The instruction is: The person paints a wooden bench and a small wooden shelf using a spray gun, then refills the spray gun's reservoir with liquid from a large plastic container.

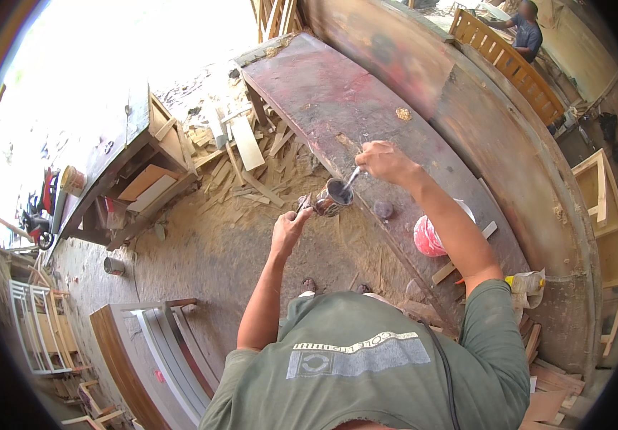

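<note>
My left hand (292,228) is closed around the near side of a small metal cup (334,197), held tilted with its dark open mouth toward the right. Exactly what the left fingers grip beneath the cup is partly hidden. Pinched in my right hand (386,163) is a slim silvery stick (353,176), its lower end at the cup's mouth. Both hands are above the near edge of a long stained bench (323,93). A round dark lid-like piece (383,208) lies on the bench just right of the cup. Beneath my right forearm stands a red-and-white bucket (429,236).
Wood offcuts (248,143) and sawdust cover the floor ahead. To the left are a wooden workbench (126,154) and a small can (113,266); lower left, a wooden frame (119,358). A yellow-capped bottle (527,282) is at right. Another person (526,32) works far right.
</note>
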The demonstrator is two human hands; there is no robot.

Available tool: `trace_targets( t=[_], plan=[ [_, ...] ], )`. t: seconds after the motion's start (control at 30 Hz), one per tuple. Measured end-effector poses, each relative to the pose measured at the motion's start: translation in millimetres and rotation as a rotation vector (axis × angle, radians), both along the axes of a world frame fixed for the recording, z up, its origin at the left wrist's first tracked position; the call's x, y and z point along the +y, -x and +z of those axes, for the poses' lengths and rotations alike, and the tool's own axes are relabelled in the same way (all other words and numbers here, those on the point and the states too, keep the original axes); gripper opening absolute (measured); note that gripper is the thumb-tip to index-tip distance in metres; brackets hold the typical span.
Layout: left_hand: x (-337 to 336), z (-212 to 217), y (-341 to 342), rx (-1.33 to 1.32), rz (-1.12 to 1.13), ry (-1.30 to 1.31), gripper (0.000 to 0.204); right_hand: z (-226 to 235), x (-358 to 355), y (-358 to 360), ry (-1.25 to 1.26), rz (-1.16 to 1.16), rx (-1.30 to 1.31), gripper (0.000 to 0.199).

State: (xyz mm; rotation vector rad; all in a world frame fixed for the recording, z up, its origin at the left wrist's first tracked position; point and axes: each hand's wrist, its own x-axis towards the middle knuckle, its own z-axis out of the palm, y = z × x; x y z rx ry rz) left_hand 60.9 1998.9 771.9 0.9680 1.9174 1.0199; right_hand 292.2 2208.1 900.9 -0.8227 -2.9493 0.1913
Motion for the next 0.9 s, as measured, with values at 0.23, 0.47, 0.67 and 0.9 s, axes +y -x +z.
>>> trace_targets(
  t=[0.23, 0.47, 0.67, 0.9],
  plan=[
    [10.6, -6.0, 13.8, 0.011, 0.007, -0.009, 0.065, 17.7, -7.3, 7.3, 0.053, -0.076, -0.063, 0.008],
    [11.4, -13.2, 15.6, -0.036, -0.034, 0.001, 0.06, 6.5, -10.1, 18.7, 0.107, -0.063, 0.01, 0.013],
    [10.8, -15.9, 12.0, -0.079, -0.04, 0.013, 0.064, -18.0, -16.9, 30.8, 0.154, -0.064, -0.177, 0.013],
    [11.0, -7.4, 19.0, -0.48, -0.092, 0.103, 0.058, 30.1, -8.3, 41.6, -0.045, 0.177, 0.05, 0.011]
  ],
)
